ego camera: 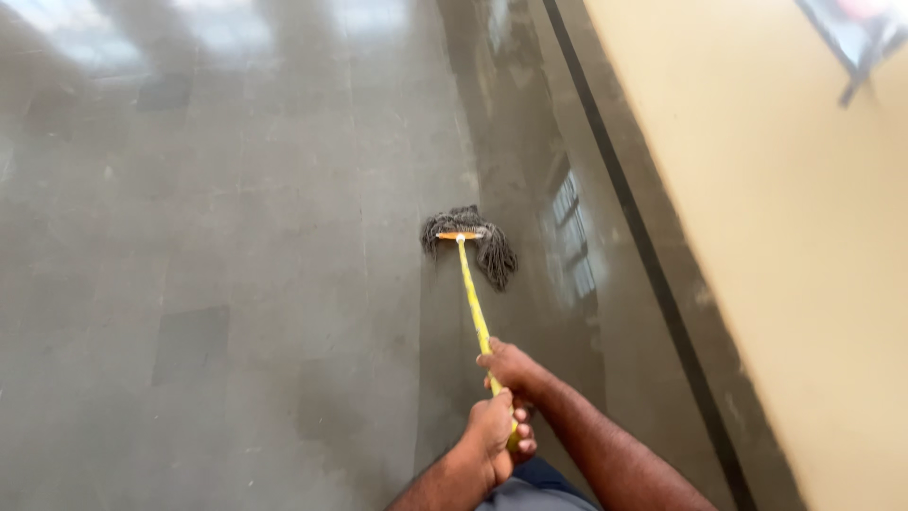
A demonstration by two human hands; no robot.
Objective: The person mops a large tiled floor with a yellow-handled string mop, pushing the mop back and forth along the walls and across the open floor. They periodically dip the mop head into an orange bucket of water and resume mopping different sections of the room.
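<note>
Both hands clasp the yellow mop handle (476,312): right hand (511,367) nearer the mop head (470,243), left hand (492,435) behind. The head rests on the wet floor (236,284) near the wall (785,237).

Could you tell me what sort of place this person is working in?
Probably an indoor corridor or hall: a polished grey stone-tile floor reflecting windows, a cream wall with a dark skirting strip, and a yellow-handled string mop gripped by both hands.

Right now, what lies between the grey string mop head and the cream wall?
In the head view, only glossy wet grey floor and a dark floor stripe.
</note>
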